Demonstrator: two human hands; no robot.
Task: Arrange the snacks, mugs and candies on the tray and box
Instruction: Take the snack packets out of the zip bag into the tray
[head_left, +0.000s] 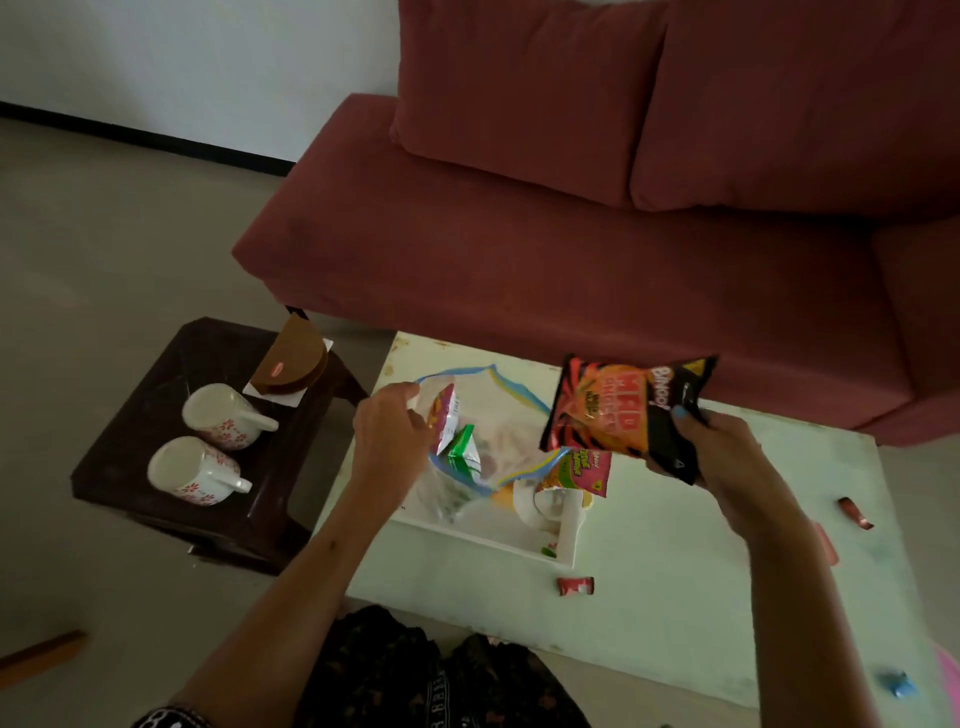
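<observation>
Tabletop (675, 545), pale and scuffed, fills the lower right of the frame, its far edge just short of the red sofa (519, 234) and its left edge beside a dark side table (156, 395) at centre left. Bare surface lies open to the right of the white tray (467, 540), which sits near the tabletop's left edge; open floor spreads across the left of the frame. Left hand (389, 431) pinches the rim of a clear zip bag (488, 415) that lies in the tray, holding its mouth apart; inside show a pink and yellow packet (444, 415) and a green packet (464, 449), with other contents too blurred to tell. Right hand (711, 452) is clamped on an orange and black snack packet (628, 410), held in the air above the tray's right end. Below it a pink and yellow-green packet (579, 470) sits at the tray's right side over a white mug (545, 506). Two flowered white mugs (218, 447) lie on their sides on the side table, near a brown box (293, 364) at its far corner. Loose candies rest on the tabletop: a red one (575, 586) just in front of the tray, another red one (854, 513) at the right, a blue one (897, 683) at the lower right.
</observation>
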